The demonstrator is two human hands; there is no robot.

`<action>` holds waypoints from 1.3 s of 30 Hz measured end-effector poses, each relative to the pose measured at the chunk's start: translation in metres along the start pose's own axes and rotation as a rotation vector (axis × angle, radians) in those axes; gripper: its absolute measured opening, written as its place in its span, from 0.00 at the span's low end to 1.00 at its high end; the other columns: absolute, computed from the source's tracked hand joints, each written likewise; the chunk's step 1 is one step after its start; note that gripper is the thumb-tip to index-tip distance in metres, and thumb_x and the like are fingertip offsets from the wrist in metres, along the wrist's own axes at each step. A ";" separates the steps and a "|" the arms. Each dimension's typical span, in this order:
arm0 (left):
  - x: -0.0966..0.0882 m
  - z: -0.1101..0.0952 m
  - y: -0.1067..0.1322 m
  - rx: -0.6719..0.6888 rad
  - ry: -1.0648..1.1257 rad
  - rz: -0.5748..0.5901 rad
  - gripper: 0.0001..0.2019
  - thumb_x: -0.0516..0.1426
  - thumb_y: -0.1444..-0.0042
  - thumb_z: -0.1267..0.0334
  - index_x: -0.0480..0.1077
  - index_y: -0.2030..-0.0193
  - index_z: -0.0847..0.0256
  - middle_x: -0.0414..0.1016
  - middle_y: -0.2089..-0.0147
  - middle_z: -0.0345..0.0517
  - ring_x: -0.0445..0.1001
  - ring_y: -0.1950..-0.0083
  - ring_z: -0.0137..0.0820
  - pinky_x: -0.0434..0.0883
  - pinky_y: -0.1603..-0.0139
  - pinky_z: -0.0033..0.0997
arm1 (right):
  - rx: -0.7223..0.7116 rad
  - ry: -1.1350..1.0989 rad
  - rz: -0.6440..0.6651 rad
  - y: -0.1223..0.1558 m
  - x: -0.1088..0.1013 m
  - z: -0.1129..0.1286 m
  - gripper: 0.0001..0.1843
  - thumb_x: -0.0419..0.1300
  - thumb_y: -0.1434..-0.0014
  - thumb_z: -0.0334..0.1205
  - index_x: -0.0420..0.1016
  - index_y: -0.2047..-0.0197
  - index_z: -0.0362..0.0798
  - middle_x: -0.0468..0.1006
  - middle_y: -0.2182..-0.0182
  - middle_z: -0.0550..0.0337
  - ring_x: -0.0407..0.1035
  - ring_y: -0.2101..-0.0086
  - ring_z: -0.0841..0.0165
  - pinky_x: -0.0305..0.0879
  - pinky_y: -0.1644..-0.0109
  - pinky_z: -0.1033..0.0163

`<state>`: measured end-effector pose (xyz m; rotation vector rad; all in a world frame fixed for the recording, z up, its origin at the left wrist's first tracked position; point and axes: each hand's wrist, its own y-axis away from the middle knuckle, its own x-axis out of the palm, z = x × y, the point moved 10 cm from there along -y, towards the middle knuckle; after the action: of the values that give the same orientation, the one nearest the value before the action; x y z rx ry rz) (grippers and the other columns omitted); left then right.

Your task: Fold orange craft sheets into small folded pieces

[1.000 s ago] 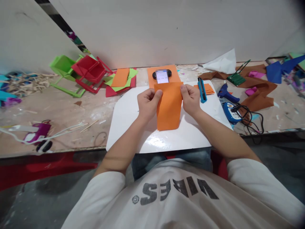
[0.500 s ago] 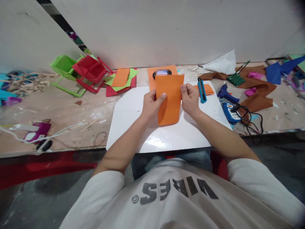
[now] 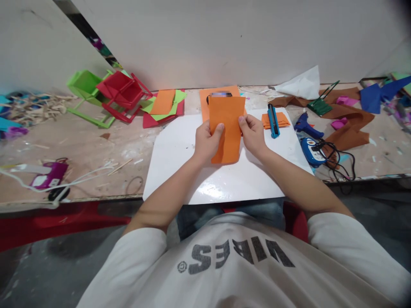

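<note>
1 cluttered workbench (image 3: 83, 143) runs across the view, with a white board (image 3: 173, 149) lying on it in front of the person. Above the board's middle, raised and tilted, is an orange sheet (image 3: 228, 134); whether it is 1 layer or several I cannot tell. 2 hands grip it: the left hand (image 3: 207, 140) lays its thumb over the near face, the right hand (image 3: 254, 134) pinches the opposite edge. The step in hand seems to be handling and squaring this sheet; the next move would call for even tension and level edges. To the left, off the board, stand 2 small chairs, green (image 3: 84, 87) and red (image 3: 122, 92). Right of the board lies a blue glue gun (image 3: 306, 124). At the board's far right, a blue cutter (image 3: 274, 121) rests across orange pieces (image 3: 284, 120), perhaps hampering access to them.
</note>
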<state>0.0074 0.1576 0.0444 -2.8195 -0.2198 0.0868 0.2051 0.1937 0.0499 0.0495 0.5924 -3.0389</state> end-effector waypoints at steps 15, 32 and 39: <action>-0.010 -0.004 -0.004 0.085 0.004 -0.099 0.35 0.68 0.33 0.21 0.79 0.54 0.56 0.87 0.54 0.50 0.86 0.55 0.41 0.83 0.54 0.40 | -0.018 0.158 0.062 0.004 0.007 -0.001 0.49 0.55 0.37 0.98 0.63 0.69 0.55 0.66 0.73 0.64 0.60 0.69 0.67 0.56 0.63 0.56; -0.034 0.002 -0.022 0.110 0.123 -0.229 0.35 0.70 0.37 0.20 0.77 0.51 0.53 0.88 0.49 0.49 0.88 0.45 0.42 0.85 0.43 0.41 | -0.051 0.309 0.204 0.009 0.023 0.001 0.48 0.47 0.32 0.96 0.67 0.65 0.56 0.76 0.69 0.59 0.67 0.65 0.62 0.61 0.57 0.54; -0.040 0.007 -0.025 0.088 0.084 -0.271 0.35 0.67 0.33 0.20 0.77 0.48 0.52 0.88 0.46 0.51 0.89 0.45 0.42 0.86 0.42 0.42 | 0.009 0.365 0.191 0.011 0.023 -0.010 0.47 0.45 0.28 0.93 0.67 0.68 0.56 0.77 0.69 0.57 0.67 0.66 0.61 0.58 0.59 0.53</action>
<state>-0.0360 0.1764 0.0473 -2.6708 -0.5604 -0.0805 0.1828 0.1867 0.0357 0.6337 0.5544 -2.8594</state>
